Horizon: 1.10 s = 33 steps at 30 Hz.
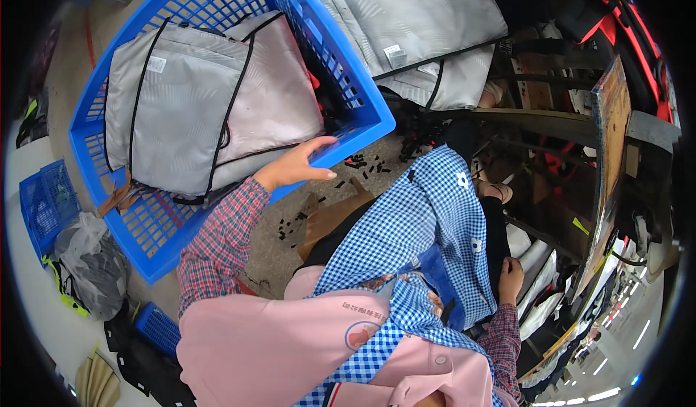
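Note:
My left hand (pixel 296 166) grips the near rim of a large blue plastic basket (pixel 362 135), its thumb outside the rim and its fingers over the edge. Inside the basket lie folded silver-grey fabric pieces (pixel 185 92) with black edging and a small white label. One face of the stack looks pinkish. On the right, my right hand (pixel 511 280) is beside my leg, next to layered silver fabric (pixel 536 262). Its fingers look curled, and whatever they may hold is hidden. A blue checked apron (pixel 406 226) covers my lap.
More folded silver fabric (pixel 413 23) lies beyond the basket. Small black scraps (pixel 362 164) and a brown cardboard piece (pixel 330 215) are on the floor. At the right stands an upright wooden board (pixel 609 153). A clear plastic bag (pixel 90 255) and smaller blue baskets (pixel 49 204) are at left.

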Tool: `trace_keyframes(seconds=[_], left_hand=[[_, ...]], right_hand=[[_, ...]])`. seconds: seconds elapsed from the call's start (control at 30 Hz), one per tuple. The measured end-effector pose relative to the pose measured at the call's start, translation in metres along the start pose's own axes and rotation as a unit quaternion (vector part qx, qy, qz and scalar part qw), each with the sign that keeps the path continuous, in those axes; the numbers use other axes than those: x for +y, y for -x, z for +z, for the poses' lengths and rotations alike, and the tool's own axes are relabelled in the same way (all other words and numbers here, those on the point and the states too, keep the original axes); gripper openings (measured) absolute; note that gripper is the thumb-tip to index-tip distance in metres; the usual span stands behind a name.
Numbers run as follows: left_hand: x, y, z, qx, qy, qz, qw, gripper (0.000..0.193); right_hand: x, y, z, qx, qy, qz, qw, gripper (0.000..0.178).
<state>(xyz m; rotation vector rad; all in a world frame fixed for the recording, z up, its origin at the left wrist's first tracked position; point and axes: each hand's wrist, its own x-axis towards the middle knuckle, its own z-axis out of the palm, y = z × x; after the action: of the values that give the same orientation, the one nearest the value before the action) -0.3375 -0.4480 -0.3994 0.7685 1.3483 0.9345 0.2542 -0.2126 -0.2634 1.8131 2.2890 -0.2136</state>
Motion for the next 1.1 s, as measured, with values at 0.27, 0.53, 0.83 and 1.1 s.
trace_keyframes(seconds=[0.27,0.53,0.83,1.1], left_hand=[[0.009,-0.009,0.024,0.040,-0.085,0.009,0.996,0.076],[0.018,-0.007,0.072,0.096,-0.089,0.025,0.991,0.069],[0.006,-0.081,0.002,0.182,-0.245,0.017,0.952,0.060],[-0.066,-0.140,-0.218,0.354,-0.470,-0.213,0.780,0.045]], right_hand=[[0.007,0.004,0.009,0.003,-0.028,0.032,0.999,0.023],[-0.005,-0.003,-0.003,0.015,-0.006,0.030,0.999,0.026],[-0.029,0.003,-0.024,-0.007,-0.068,0.031,0.997,0.023],[-0.010,0.021,-0.014,0.020,-0.034,-0.001,0.999,0.019]])
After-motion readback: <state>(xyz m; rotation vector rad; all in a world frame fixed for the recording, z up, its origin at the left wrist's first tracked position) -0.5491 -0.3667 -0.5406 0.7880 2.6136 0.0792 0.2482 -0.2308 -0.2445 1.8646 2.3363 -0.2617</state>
